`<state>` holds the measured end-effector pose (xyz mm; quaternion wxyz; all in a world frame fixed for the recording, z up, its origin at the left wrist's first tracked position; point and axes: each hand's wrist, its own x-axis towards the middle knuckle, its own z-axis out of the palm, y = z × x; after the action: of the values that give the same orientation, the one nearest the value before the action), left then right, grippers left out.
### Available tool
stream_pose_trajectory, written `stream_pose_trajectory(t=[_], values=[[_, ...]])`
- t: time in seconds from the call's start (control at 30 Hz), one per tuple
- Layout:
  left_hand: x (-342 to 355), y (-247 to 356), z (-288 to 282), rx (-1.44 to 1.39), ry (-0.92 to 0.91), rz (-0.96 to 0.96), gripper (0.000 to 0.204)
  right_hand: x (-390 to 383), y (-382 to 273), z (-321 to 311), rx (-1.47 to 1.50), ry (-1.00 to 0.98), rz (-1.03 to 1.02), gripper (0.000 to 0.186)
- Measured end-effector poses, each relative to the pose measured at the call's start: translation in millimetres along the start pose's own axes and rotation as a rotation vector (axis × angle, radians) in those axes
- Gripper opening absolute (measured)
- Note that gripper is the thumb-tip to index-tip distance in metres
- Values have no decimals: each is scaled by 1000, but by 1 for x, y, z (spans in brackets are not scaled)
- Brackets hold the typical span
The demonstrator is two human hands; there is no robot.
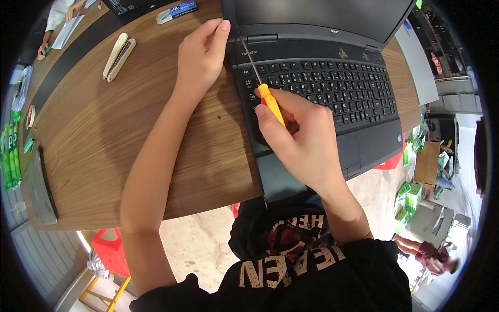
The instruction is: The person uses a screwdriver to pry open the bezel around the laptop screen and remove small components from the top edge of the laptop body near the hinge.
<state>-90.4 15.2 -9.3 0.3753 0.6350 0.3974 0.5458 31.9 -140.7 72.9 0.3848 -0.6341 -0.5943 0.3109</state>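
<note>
My right hand (301, 140) grips a yellow-handled screwdriver (271, 103) above the keyboard's left side, its thin blade pointing up to the left hinge of an open black laptop (364, 152). My left hand (202, 62) has its fingers curled at the laptop's upper left corner, beside the hinge, the thumb against the edge of the dark screen (312, 11). The tips of its other fingers are partly hidden. The laptop rests at the near edge of a brown wooden table (125, 177).
A stapler (118, 57), a blue box (176, 11) and a dark flat object (40, 187) lie on the table. Another person's hands (70, 13) are at upper left. A red stool (109, 252) stands below left. Another person (434, 257) is at lower right, near cartons (429, 161).
</note>
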Motion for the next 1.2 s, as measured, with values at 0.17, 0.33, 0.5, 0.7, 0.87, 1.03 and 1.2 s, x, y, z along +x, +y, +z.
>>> stream_pose_trajectory(t=[0.17,0.33,0.5,0.7,0.87,1.03,1.2], values=[[-7,14,8,194,73,54,20,1,-4,-1,-24,-8,16,20],[-7,12,8,199,112,67,19,1,-10,1,-96,39,-15,19],[-6,9,6,257,57,75,24,0,-5,5,-265,113,-118,13],[-4,6,0,187,4,42,26,0,-8,11,-443,256,-266,21],[-3,17,1,306,-11,61,24,-4,-4,18,-489,231,-262,27],[-4,17,2,321,14,100,24,-3,-5,17,-498,192,-246,29],[-5,8,1,101,-6,-48,21,-3,0,21,-558,225,-342,33]])
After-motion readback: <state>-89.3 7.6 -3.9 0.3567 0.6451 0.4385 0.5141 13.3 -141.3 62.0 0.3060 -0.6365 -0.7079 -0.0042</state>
